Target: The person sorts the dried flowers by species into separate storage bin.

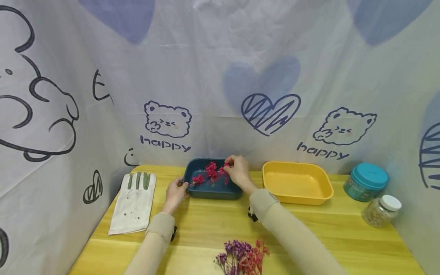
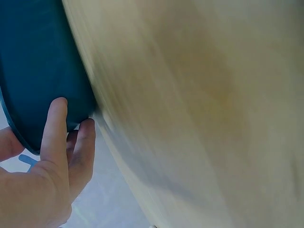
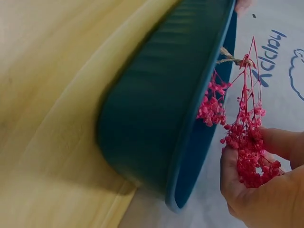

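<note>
A dark blue tray (image 1: 214, 194) stands at the back of the table with several sprigs of pink dried flowers (image 1: 198, 180) inside. My left hand (image 1: 175, 193) grips its left end, thumb at the rim and fingers against the outer wall, as the left wrist view shows. Over the tray's right end, my right hand (image 1: 238, 170) pinches a sprig of pink dried flowers (image 3: 249, 142) by its blossoms, between thumb and fingers. In the right wrist view its thin stems reach away from the fingers, above the tray's rim (image 3: 178, 190).
A yellow tray (image 1: 297, 198) stands to the right. Beyond it are a teal-lidded tub (image 1: 366, 181) and a white-capped jar (image 1: 381, 211). White gloves (image 1: 133, 204) lie at left. Purple and pink dried flowers (image 1: 242, 256) lie at the front. A printed curtain (image 1: 213, 95) hangs behind.
</note>
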`<act>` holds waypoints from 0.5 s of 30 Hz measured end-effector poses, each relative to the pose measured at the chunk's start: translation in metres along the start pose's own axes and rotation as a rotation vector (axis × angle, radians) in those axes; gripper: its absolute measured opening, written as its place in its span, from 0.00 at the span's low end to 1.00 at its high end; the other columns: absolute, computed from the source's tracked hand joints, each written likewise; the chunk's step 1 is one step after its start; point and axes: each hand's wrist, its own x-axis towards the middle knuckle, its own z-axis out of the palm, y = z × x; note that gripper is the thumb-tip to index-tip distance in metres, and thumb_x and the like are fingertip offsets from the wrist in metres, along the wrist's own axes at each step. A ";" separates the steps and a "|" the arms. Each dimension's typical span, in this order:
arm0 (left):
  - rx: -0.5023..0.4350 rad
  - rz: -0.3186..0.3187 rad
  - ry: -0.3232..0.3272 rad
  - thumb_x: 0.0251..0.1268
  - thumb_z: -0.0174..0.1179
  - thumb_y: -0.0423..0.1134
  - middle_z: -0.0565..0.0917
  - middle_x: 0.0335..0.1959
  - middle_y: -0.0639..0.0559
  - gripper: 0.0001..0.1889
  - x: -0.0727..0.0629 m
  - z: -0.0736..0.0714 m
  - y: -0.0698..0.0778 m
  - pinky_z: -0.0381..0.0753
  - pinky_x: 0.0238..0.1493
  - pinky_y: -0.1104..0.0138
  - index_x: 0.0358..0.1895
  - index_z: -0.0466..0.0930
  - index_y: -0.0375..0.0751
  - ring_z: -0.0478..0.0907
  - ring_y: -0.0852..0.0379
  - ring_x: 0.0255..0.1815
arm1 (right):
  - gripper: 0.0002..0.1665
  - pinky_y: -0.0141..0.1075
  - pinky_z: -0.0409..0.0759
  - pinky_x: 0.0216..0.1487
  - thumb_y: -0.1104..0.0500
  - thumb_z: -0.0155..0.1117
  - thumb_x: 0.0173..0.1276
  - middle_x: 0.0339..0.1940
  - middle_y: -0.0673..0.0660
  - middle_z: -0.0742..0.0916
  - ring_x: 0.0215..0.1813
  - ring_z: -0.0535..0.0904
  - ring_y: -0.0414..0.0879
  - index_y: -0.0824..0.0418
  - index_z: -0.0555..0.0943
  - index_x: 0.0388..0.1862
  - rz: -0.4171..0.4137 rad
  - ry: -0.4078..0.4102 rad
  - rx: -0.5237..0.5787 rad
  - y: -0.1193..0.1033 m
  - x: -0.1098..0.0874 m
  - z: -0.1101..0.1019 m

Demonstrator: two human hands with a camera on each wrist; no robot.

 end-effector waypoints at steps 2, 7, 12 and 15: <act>-0.002 0.000 -0.004 0.85 0.48 0.35 0.71 0.70 0.27 0.26 0.000 0.000 0.000 0.86 0.66 0.49 0.80 0.62 0.29 0.75 0.31 0.71 | 0.10 0.48 0.84 0.53 0.63 0.75 0.69 0.47 0.61 0.88 0.49 0.83 0.55 0.62 0.88 0.48 0.006 -0.001 -0.013 0.000 0.000 0.005; -0.004 0.003 -0.001 0.85 0.48 0.35 0.72 0.70 0.27 0.26 -0.001 0.000 0.000 0.85 0.66 0.48 0.78 0.63 0.28 0.76 0.31 0.70 | 0.10 0.50 0.83 0.56 0.64 0.73 0.71 0.49 0.61 0.87 0.53 0.81 0.56 0.62 0.87 0.50 0.024 -0.014 -0.030 0.002 -0.002 0.017; -0.004 0.002 0.004 0.85 0.49 0.34 0.71 0.70 0.27 0.26 -0.001 0.000 -0.002 0.86 0.66 0.49 0.79 0.63 0.28 0.77 0.31 0.70 | 0.08 0.49 0.82 0.51 0.65 0.69 0.73 0.51 0.62 0.84 0.50 0.79 0.55 0.61 0.86 0.50 0.027 -0.032 -0.038 0.006 -0.007 0.028; -0.002 0.004 0.005 0.85 0.48 0.34 0.71 0.70 0.26 0.26 -0.001 0.000 -0.002 0.85 0.66 0.49 0.79 0.62 0.28 0.77 0.30 0.69 | 0.09 0.50 0.82 0.51 0.65 0.69 0.73 0.51 0.62 0.84 0.51 0.80 0.56 0.61 0.86 0.50 0.016 -0.035 -0.037 0.007 -0.008 0.033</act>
